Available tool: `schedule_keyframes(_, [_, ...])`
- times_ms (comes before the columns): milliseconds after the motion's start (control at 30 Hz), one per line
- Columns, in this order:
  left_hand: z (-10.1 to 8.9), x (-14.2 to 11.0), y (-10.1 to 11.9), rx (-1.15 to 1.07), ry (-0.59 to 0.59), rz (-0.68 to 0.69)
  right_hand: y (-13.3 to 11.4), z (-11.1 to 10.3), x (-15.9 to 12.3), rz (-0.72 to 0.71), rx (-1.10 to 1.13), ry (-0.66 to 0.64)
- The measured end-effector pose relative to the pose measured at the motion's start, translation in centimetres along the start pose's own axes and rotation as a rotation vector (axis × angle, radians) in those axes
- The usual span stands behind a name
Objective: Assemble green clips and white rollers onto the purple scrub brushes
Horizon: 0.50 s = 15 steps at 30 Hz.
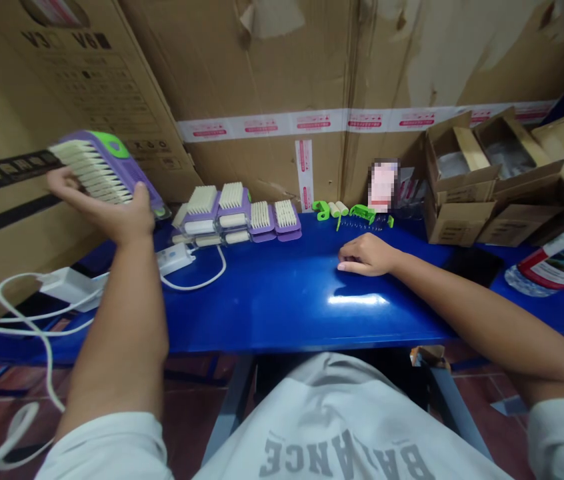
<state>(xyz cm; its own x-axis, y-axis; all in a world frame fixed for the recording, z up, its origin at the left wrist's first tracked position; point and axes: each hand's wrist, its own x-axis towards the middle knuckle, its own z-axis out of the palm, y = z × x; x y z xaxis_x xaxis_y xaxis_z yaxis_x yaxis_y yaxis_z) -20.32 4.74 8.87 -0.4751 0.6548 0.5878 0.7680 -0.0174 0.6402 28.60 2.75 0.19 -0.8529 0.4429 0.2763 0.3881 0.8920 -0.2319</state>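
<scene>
My left hand (122,210) is raised at the left, its fingers and thumb gripping a purple brush (142,175) with cream bristles and a green patch on its back. The bristles face my palm. On the blue table, my right hand (366,255) rests with its fingers curled and nothing visible in them. Just beyond it lie small green plastic parts (363,213), cream rollers (338,209) and a row of tiny pieces too small to name. Further left, purple brushes (288,220) stand side by side near stacked brushes (203,203) in clear packaging.
White power strips (176,259) and looping cables (47,347) lie on the left. Open cardboard boxes (465,217) stand at the back right, with a large clear bottle (555,260) and a dark flat object (472,265) nearby. Tall cartons (262,80) wall off the back.
</scene>
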Motion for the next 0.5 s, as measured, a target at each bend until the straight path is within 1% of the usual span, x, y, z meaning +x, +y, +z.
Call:
schedule_keyframes(33, [0.3, 0.2, -0.6, 0.033, 0.189, 0.003, 0.0, 0.0, 0.0, 0.004, -0.001, -0.002])
schedule_keyframes(67, [0.6, 0.4, -1.2, 0.054, 0.23, 0.005, 0.0, 0.0, 0.0, 0.009, 0.0, -0.006])
schedule_keyframes(100, [0.9, 0.5, -1.7, 0.062, 0.237, 0.009, 0.0, -0.1, 0.0, 0.013, 0.001, -0.011])
schedule_keyframes(133, [1.2, 0.6, -2.1, 0.067, 0.234, 0.005, 0.0, -0.1, 0.0, 0.016, 0.004, -0.016])
schedule_keyframes(200, [1.7, 0.6, -2.7, 0.064, 0.19, -0.012, -0.1, -0.1, 0.0, 0.023, 0.009, -0.024])
schedule_keyframes(400, [2.7, 0.7, -3.3, 0.054, 0.031, 0.019, -0.1, 0.0, 0.0, 0.037, 0.014, -0.034])
schedule_keyframes(500, [3.0, 1.0, -3.6, 0.062, -0.008, 0.006, -0.1, 0.0, 0.0, 0.043, 0.012, -0.038])
